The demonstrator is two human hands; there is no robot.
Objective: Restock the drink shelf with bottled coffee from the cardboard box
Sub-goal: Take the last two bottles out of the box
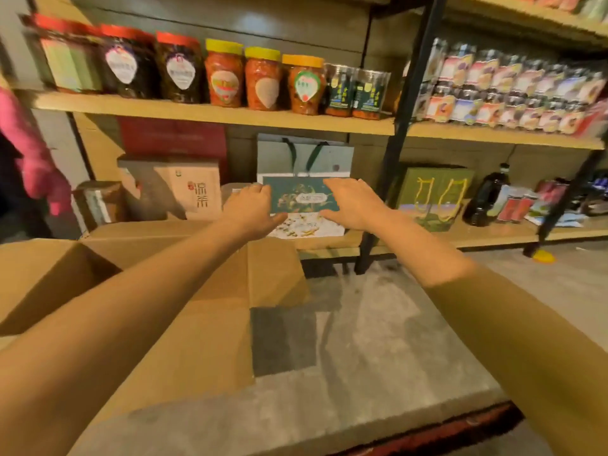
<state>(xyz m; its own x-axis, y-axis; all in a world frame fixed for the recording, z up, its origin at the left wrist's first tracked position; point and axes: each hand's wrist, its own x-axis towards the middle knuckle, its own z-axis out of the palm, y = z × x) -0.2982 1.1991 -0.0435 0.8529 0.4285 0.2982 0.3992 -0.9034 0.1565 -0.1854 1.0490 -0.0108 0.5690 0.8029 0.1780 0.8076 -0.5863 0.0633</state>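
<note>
Both arms reach forward to the lower wooden shelf [329, 243]. Between my hands is a flat teal gift box [301, 200] with a gold pattern; below it shows a white patterned box or panel. My left hand [251, 209] grips the teal box's left edge, fingers curled over its top corner. Laid along the right edge is my right hand [353, 204], its fingers nearly straight. An open cardboard box [204, 324] stands below my left arm, flaps spread; its inside is hidden. No bottled coffee is visible.
Behind the teal box stands a grey gift bag [306, 156]. A tan carton with red characters [187, 189] is to the left, a green bag [434, 195] and a dark bottle [487, 195] to the right. Jars [227, 74] line the upper shelf. A black post [391, 159] divides the shelving.
</note>
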